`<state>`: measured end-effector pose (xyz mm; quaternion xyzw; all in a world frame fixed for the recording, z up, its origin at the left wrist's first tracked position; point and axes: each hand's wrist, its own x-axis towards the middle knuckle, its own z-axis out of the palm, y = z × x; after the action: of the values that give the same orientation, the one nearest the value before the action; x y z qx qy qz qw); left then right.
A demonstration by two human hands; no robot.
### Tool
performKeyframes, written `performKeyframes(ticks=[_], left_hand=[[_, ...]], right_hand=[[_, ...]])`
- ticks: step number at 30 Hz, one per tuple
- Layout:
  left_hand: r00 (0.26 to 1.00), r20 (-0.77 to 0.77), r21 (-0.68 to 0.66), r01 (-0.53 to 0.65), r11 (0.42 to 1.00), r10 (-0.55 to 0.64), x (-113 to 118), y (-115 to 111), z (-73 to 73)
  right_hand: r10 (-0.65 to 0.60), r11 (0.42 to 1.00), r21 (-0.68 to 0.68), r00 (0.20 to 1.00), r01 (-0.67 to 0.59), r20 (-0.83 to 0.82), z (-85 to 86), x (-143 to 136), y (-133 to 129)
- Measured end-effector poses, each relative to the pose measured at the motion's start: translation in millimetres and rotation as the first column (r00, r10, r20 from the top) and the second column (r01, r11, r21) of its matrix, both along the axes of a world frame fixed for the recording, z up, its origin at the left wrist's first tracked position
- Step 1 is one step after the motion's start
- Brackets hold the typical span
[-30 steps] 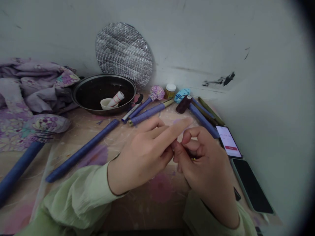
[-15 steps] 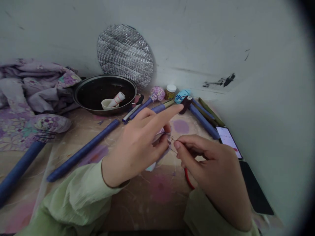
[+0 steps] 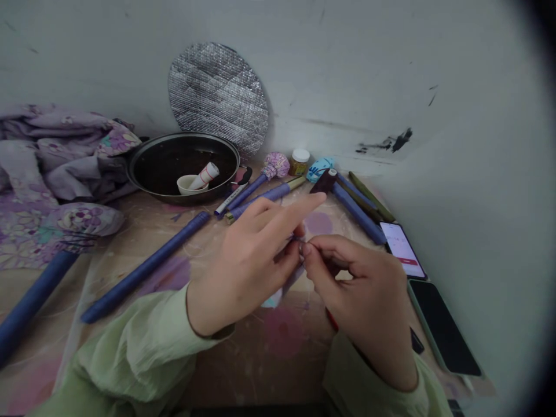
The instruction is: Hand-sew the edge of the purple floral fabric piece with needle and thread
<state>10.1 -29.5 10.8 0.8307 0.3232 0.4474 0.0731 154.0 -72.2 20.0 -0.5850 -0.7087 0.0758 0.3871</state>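
1. Left hand (image 3: 243, 266) pinches a cloth (image 3: 274, 297) hanging below its fingers, over the table (image 3: 243, 365).
2. Right hand (image 3: 360, 289) pinches narrowly alongside; contents cannot be told.
3. Cloth looks light, limp; grip its edge.

I can't make out the tiny thing (image 3: 301, 248) pinched in the right hand (image 3: 365, 295). The left hand (image 3: 243, 260) covers most of a pale blue-and-lilac piece (image 3: 273, 297). Toward five o'clock, the right hand hides part of a slim red object (image 3: 332, 319). At eight, the view's edge cuts off a thick blue cylindrical rod (image 3: 37, 304).
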Motion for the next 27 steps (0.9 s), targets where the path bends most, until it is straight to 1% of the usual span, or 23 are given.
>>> performKeyframes(ticks=[3,7,11,13,16,21,23,27], left_hand=[[0.998,0.056,-0.022,-0.005,1.000,0.007,-0.4,2.0,-1.8],[0.986,0.157,0.008,-0.066,0.998,0.064,0.5,5.2,-2.8],[0.984,0.120,-0.018,-0.127,0.992,0.128,0.5,5.4,-0.2],[0.984,0.105,-0.043,-0.137,0.990,0.141,0.2,4.8,1.3],[0.987,0.112,-0.109,-0.099,0.989,0.111,-0.1,4.8,2.8],[0.983,0.185,-0.204,0.019,0.979,0.019,0.3,6.5,4.7],[0.976,0.215,-0.205,0.031,0.978,0.014,0.5,6.2,5.3],[0.966,0.257,-0.151,0.018,0.988,0.022,0.3,4.2,4.9]], right_hand=[[-0.016,0.998,0.055,1.000,0.016,-0.008,-0.1,-1.4,-0.4],[-0.042,0.985,0.164,0.998,0.048,-0.037,-1.7,-3.4,-1.1],[-0.078,0.961,0.260,0.994,0.097,-0.083,-6.2,-5.4,-1.7],[-0.089,0.950,0.290,0.991,0.113,-0.096,-8.4,-6.6,-1.7],[-0.107,0.932,0.334,0.988,0.138,-0.111,-10.4,-8.1,-1.6],[-0.107,0.925,0.352,0.986,0.145,-0.125,-11.4,-9.9,-2.4],[-0.105,0.924,0.355,0.986,0.145,-0.129,-12.0,-10.6,-2.8],[-0.099,0.924,0.354,0.985,0.143,-0.138,-12.8,-11.8,-3.0]])
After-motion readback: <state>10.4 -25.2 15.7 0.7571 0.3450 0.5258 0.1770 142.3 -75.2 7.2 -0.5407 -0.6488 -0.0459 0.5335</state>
